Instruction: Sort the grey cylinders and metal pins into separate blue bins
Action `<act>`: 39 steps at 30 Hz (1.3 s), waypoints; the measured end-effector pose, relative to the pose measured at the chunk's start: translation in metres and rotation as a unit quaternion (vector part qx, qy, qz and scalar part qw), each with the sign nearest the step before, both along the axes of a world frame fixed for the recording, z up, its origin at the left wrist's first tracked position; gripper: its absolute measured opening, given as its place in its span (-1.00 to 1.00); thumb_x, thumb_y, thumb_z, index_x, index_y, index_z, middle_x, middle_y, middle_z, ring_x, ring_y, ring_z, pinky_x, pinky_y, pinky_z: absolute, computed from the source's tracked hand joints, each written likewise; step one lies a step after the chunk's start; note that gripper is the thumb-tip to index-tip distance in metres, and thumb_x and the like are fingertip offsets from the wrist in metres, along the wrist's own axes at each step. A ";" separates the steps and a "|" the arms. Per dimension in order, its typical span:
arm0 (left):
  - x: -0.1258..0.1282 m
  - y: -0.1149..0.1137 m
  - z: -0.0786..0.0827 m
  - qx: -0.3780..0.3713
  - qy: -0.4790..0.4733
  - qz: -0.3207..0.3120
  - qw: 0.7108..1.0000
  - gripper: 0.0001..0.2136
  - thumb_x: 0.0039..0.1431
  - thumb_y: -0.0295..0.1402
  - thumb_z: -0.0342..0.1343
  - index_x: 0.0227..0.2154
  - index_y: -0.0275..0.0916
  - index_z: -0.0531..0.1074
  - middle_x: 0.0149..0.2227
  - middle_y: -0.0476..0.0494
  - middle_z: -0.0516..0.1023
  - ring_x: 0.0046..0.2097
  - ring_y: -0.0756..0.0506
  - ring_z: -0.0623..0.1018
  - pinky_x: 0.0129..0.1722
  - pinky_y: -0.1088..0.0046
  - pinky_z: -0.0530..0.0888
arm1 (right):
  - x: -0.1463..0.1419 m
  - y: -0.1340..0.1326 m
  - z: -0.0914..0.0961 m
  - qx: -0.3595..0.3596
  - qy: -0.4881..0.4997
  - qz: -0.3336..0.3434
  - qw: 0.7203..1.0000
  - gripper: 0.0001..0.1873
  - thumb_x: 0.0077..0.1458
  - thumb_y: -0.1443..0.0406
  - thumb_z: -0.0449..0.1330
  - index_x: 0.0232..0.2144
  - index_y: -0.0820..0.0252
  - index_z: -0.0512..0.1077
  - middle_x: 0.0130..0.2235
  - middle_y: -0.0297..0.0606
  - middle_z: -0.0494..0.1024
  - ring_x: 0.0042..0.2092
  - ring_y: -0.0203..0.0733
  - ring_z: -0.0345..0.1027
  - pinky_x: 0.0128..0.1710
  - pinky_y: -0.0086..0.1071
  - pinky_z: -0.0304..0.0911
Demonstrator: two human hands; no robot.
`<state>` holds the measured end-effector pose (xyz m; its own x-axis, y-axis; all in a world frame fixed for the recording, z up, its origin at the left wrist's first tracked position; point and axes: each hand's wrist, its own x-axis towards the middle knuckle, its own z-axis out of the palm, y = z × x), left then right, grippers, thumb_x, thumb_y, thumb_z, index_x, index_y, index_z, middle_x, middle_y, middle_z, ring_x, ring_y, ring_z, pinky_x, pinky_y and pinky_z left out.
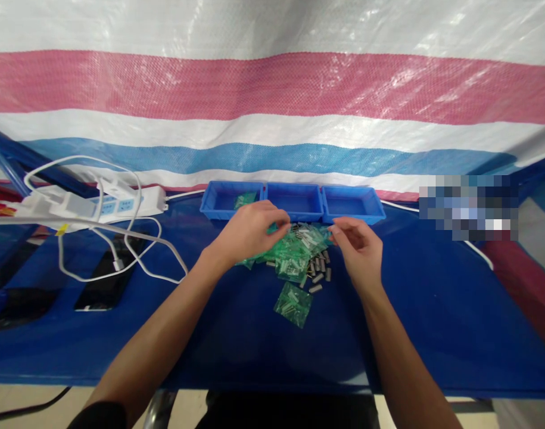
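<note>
A heap of small green clear plastic bags (294,253) lies on the blue table, with metal parts showing inside them. Short silvery metal cylinders (317,277) are loose along the heap's right side. Over the heap's left part, my left hand (257,231) has its thumb and fingers curled together; whatever they hold is hidden. At the right edge, my right hand (360,247) pinches what looks like the edge of a green plastic bag between thumb and forefinger. One filled green bag (293,304) lies apart, nearer to me.
Three joined blue bins (294,215) stand behind the heap; the left one holds a green bag (245,199). At left are a white power strip (120,205), looping white cables (158,238) and a dark phone (100,289). A striped plastic sheet (272,89) hangs behind.
</note>
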<state>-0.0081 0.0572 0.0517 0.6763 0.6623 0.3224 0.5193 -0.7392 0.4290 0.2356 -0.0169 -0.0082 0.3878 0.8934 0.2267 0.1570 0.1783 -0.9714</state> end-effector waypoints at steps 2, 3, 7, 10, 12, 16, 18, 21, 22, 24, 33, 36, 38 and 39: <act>0.005 -0.006 0.004 -0.056 0.025 -0.100 0.993 -0.86 0.35 -0.34 0.19 -0.26 -0.22 0.64 -0.32 -0.13 0.64 -0.22 -0.11 0.59 -0.16 0.38 0.47 | 0.003 0.001 -0.001 -0.010 -0.006 -0.001 1.000 -0.76 0.13 0.12 0.43 -0.23 0.12 0.60 -0.27 -0.27 0.65 -0.32 -0.17 0.52 -0.25 -0.26 0.50; 0.009 -0.010 0.005 -0.075 0.035 -0.137 0.987 -0.88 0.34 -0.35 0.22 -0.29 -0.21 0.64 -0.33 -0.11 0.62 -0.23 -0.10 0.58 -0.18 0.39 0.45 | 0.004 0.001 -0.001 -0.011 -0.007 -0.001 1.000 -0.76 0.14 0.12 0.42 -0.23 0.12 0.60 -0.28 -0.27 0.65 -0.33 -0.17 0.51 -0.27 -0.26 0.49; 0.026 -0.028 0.009 -0.069 0.088 -0.242 0.964 -0.90 0.21 -0.35 0.38 -0.37 -0.21 0.61 -0.34 -0.09 0.55 -0.19 -0.11 0.53 -0.12 0.36 0.42 | 0.005 0.002 0.000 -0.006 -0.007 -0.004 1.000 -0.75 0.14 0.11 0.40 -0.22 0.13 0.58 -0.32 -0.27 0.65 -0.36 -0.17 0.52 -0.32 -0.27 0.49; 0.036 -0.045 0.007 -0.021 0.166 -0.249 0.954 -0.76 0.03 -0.23 0.52 -0.29 -0.20 0.64 -0.20 -0.17 0.53 -0.04 -0.22 0.47 -0.09 0.29 0.36 | 0.006 0.003 0.000 -0.004 -0.006 -0.007 1.000 -0.76 0.14 0.12 0.39 -0.23 0.13 0.58 -0.35 -0.29 0.64 -0.38 -0.19 0.51 -0.35 -0.29 0.48; 0.039 -0.054 0.003 0.004 0.203 -0.231 0.951 -0.68 -0.02 -0.16 0.53 -0.28 -0.21 0.63 -0.12 -0.21 0.51 -0.01 -0.26 0.43 -0.09 0.25 0.32 | 0.007 0.004 -0.001 -0.002 -0.003 -0.007 1.000 -0.77 0.13 0.13 0.39 -0.23 0.14 0.58 -0.37 -0.30 0.64 -0.41 -0.21 0.48 -0.37 -0.31 0.45; 0.044 -0.066 -0.008 0.040 0.249 -0.203 0.946 -0.59 -0.10 -0.11 0.57 -0.26 -0.24 0.63 -0.08 -0.25 0.49 0.01 -0.30 0.39 -0.10 0.21 0.24 | 0.009 0.005 -0.002 0.005 -0.001 0.000 1.000 -0.78 0.14 0.15 0.39 -0.22 0.13 0.58 -0.38 -0.32 0.63 -0.44 -0.25 0.45 -0.39 -0.33 0.41; 0.045 -0.068 -0.011 0.048 0.262 -0.197 0.944 -0.56 -0.14 -0.11 0.59 -0.27 -0.25 0.63 -0.10 -0.25 0.49 0.02 -0.31 0.39 -0.10 0.21 0.23 | 0.009 0.005 -0.002 0.006 -0.001 0.005 1.000 -0.78 0.14 0.14 0.38 -0.22 0.13 0.58 -0.38 -0.33 0.63 -0.44 -0.25 0.44 -0.39 -0.33 0.40; 0.047 -0.069 -0.012 0.051 0.277 -0.189 0.941 -0.53 -0.18 -0.11 0.60 -0.26 -0.28 0.62 -0.10 -0.26 0.50 0.03 -0.33 0.39 -0.11 0.21 0.22 | 0.009 0.005 -0.003 0.003 0.004 0.010 1.000 -0.78 0.14 0.15 0.38 -0.22 0.13 0.58 -0.38 -0.34 0.62 -0.44 -0.26 0.44 -0.38 -0.34 0.39; 0.047 -0.069 -0.011 0.050 0.279 -0.187 0.941 -0.53 -0.17 -0.13 0.60 -0.26 -0.28 0.61 -0.09 -0.27 0.50 0.03 -0.32 0.39 -0.11 0.21 0.22 | 0.009 0.005 -0.003 0.002 0.006 0.010 1.000 -0.78 0.13 0.15 0.39 -0.22 0.13 0.58 -0.38 -0.35 0.62 -0.44 -0.26 0.43 -0.39 -0.34 0.39; 0.046 -0.068 -0.009 0.045 0.273 -0.184 0.943 -0.59 -0.13 -0.20 0.59 -0.29 -0.29 0.58 -0.07 -0.27 0.52 0.02 -0.31 0.41 -0.12 0.22 0.22 | 0.009 0.005 -0.003 0.002 0.007 0.010 1.000 -0.78 0.12 0.15 0.40 -0.23 0.12 0.58 -0.39 -0.36 0.61 -0.44 -0.26 0.43 -0.39 -0.34 0.39; 0.033 -0.044 0.010 -0.159 0.067 -0.178 0.969 -0.86 0.15 -0.47 0.34 -0.39 -0.22 0.46 -0.42 0.03 0.54 -0.35 -0.03 0.49 -0.28 0.41 0.34 | 0.007 0.003 0.000 0.006 -0.009 0.036 0.999 -0.75 0.15 0.08 0.40 -0.22 0.09 0.59 -0.38 -0.34 0.61 -0.45 -0.24 0.42 -0.40 -0.32 0.39; 0.028 -0.033 0.012 -0.251 -0.086 -0.077 0.961 -0.84 0.16 -0.33 0.38 -0.25 -0.22 0.56 -0.37 0.02 0.64 -0.36 -0.02 0.58 -0.30 0.46 0.45 | 0.007 0.000 0.004 0.011 0.016 0.099 0.995 -0.72 0.22 0.03 0.35 -0.17 0.07 0.63 -0.37 -0.31 0.65 -0.43 -0.22 0.46 -0.39 -0.31 0.41; 0.026 -0.029 0.010 -0.312 -0.165 -0.028 0.935 -0.82 0.20 -0.25 0.36 -0.26 -0.25 0.59 -0.33 -0.05 0.70 -0.30 -0.07 0.65 -0.26 0.45 0.53 | 0.005 -0.003 0.006 0.006 0.036 0.150 0.988 -0.70 0.24 0.00 0.34 -0.18 0.06 0.65 -0.39 -0.31 0.67 -0.42 -0.20 0.50 -0.39 -0.30 0.44; 0.026 -0.027 0.009 -0.340 -0.190 -0.016 0.921 -0.81 0.21 -0.23 0.34 -0.28 -0.26 0.59 -0.30 -0.09 0.72 -0.28 -0.09 0.68 -0.25 0.43 0.56 | 0.003 -0.004 0.006 0.000 0.045 0.167 0.985 -0.69 0.21 -0.01 0.37 -0.20 0.05 0.66 -0.41 -0.32 0.67 -0.43 -0.19 0.51 -0.39 -0.29 0.46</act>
<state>0.0182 0.0298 0.0602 0.6226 0.7804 0.0574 0.2194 -0.2445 0.9445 0.2390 -0.0209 -0.0021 0.0909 0.9748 0.2039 0.0028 0.2045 -0.9789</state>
